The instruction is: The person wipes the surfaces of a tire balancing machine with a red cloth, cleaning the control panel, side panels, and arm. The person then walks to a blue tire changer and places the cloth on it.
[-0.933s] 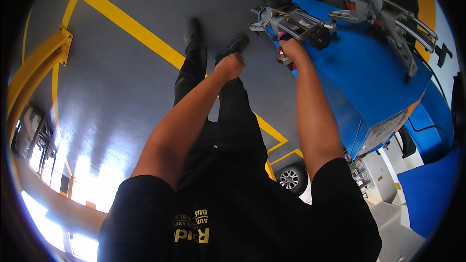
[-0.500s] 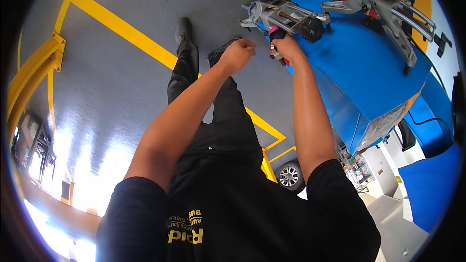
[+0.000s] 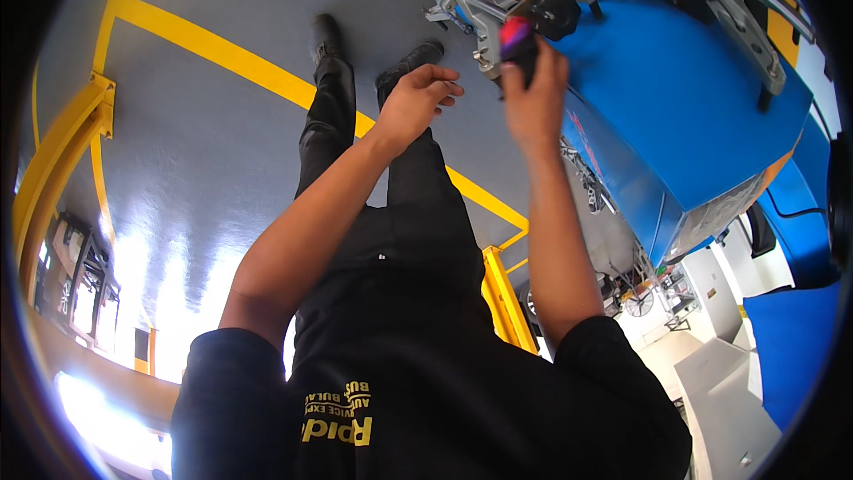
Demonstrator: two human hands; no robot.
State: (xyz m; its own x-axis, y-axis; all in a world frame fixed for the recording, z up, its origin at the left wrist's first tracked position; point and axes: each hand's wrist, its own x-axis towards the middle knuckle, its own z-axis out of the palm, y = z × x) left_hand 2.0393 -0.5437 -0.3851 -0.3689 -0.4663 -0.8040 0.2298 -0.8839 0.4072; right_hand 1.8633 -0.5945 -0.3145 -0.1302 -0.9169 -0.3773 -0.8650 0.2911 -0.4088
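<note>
My right hand (image 3: 537, 100) is closed around a small dark object with a red and purple top (image 3: 517, 36); blur and my fingers hide its kind. It is held just in front of a grey metal clamp (image 3: 484, 13) with a black star-shaped knob (image 3: 553, 13). To the left, my left hand (image 3: 416, 105) hangs over my legs with its fingers loosely bent and apart, holding nothing. A gap separates the two hands.
The clamp and a second metal clamp assembly (image 3: 737, 31) rest on a blue cabinet (image 3: 657, 124) at my right. A yellow line (image 3: 213, 46) crosses the grey floor. Yellow rails stand at the far left (image 3: 62, 151) and beside my hip (image 3: 505, 298).
My right hand has turned, and the dark object's red and purple top now points up and away from me. My left hand's fingers have loosened. The whole view has shifted slightly.
</note>
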